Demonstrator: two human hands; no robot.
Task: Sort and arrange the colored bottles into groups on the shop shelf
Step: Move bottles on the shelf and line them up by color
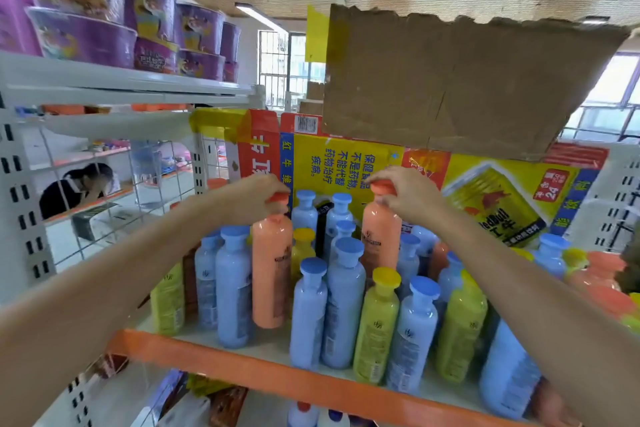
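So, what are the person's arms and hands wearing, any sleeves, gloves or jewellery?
Nothing worn shows: the left hand and right hand are ungloved, the left forearm and right forearm bare to the picture's edge; no sleeve, watch, bracelet or ring visible.

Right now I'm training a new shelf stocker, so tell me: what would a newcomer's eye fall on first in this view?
At centre, the left hand pinches the cap of the left orange bottle and the right hand pinches the cap of the right orange bottle. Both bottles rise above the blue bottles and yellow bottles on the orange-edged shelf. Behind stands a yellow printed carton under a torn cardboard flap, and purple noodle bowls are stacked upper left.
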